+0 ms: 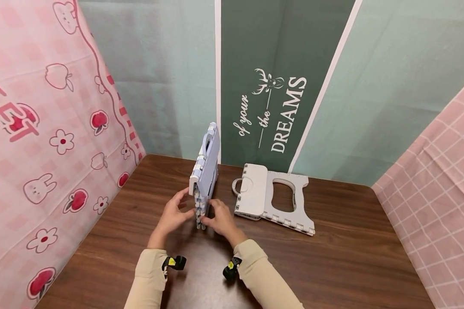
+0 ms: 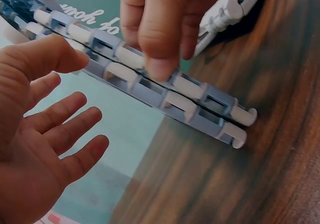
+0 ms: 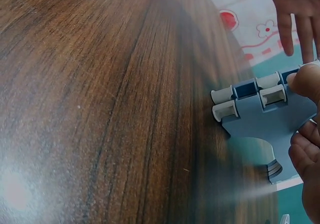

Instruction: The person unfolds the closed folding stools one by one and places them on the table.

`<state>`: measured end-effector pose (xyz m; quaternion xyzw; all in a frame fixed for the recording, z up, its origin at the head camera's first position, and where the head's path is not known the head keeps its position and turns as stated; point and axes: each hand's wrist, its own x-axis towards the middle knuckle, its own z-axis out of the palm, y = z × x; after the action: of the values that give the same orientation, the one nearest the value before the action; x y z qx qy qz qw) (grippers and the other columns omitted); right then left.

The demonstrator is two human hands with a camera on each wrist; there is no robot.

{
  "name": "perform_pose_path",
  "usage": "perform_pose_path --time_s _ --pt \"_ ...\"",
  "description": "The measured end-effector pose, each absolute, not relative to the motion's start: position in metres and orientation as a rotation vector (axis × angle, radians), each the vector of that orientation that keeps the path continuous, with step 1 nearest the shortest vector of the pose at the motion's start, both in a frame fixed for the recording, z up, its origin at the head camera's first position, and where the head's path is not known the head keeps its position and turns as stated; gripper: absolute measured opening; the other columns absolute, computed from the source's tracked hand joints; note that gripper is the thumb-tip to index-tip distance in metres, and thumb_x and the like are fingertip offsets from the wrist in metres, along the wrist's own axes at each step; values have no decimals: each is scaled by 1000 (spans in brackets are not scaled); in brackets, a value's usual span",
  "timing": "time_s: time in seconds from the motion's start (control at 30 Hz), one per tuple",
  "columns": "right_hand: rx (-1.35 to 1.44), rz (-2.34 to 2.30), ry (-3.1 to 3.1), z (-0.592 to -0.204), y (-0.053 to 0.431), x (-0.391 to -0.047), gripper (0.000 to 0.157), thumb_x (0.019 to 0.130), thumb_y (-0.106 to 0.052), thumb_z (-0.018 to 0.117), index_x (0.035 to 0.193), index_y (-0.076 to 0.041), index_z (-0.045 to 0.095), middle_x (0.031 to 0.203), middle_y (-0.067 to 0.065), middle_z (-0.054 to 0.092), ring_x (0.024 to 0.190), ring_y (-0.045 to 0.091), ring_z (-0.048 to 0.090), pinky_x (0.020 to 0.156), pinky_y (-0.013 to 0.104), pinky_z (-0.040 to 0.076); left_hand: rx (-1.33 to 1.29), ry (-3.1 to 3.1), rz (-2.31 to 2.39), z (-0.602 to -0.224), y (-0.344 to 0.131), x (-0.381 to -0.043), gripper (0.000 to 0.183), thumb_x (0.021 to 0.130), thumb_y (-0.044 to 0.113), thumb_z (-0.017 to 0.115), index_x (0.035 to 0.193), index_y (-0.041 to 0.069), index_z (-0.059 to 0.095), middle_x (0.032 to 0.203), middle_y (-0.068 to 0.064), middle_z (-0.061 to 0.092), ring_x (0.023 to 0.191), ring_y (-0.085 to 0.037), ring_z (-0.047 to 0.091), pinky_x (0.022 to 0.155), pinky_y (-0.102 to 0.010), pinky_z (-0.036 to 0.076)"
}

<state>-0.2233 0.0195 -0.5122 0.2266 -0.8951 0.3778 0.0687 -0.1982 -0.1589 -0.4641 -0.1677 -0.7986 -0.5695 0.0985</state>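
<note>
A pale blue and white folding step stool [image 1: 209, 171] stands on edge, folded nearly flat, its hinged edge facing me. My right hand [image 1: 223, 221] grips its near edge, thumb on the white hinge barrels and fingers behind the blue panel [image 3: 270, 116], as the right wrist view shows. On the other side is my left hand [image 1: 173, 218]. In the left wrist view its fingers [image 2: 75, 116] are spread apart from the stool, and the thumb lies by the hinge row [image 2: 132, 79]; whether it touches cannot be told.
To the right, a white and grey folding stool [image 1: 253, 189] lies flattened on the brown wooden table [image 1: 332, 257], close to the back. A green printed cloth [image 1: 286, 43] hangs behind, with pink patterned cloths [image 1: 42, 150] at the sides.
</note>
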Motion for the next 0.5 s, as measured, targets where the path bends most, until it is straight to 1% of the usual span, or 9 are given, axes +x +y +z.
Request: perform_pose_path --time_s 0.1,0.2,0.33,0.5 --pt "682 1138 -2693 -512 20 -223 54 72 -20 76 116 5 57 113 16 58 103 30 55 87 40 44 -497 -2390 -1695 -455 -154 -193 53 73 -16 66 123 -15 47 116 -32 50 109 -51 46 87 -59 39" --pt "684 1136 -2686 -512 20 -223 53 72 -20 76 115 4 57 112 16 58 101 30 56 85 39 45 -503 -2430 -1668 -452 -150 -191 48 72 -15 66 118 -14 50 115 -30 51 109 -50 47 87 -59 39" --pt "685 1147 -2686 -512 20 -221 52 72 -19 76 115 4 57 112 15 58 99 28 56 84 38 46 -526 -2442 -1632 -455 -147 -190 46 70 -16 67 114 -11 53 113 -28 53 108 -47 49 86 -59 40" --pt "682 1168 -2688 -511 20 -221 51 73 -18 77 115 3 57 112 14 58 100 28 56 83 38 46 -541 -2469 -1606 -454 -143 -190 45 68 -17 66 111 -12 53 113 -29 53 109 -47 49 87 -58 40"
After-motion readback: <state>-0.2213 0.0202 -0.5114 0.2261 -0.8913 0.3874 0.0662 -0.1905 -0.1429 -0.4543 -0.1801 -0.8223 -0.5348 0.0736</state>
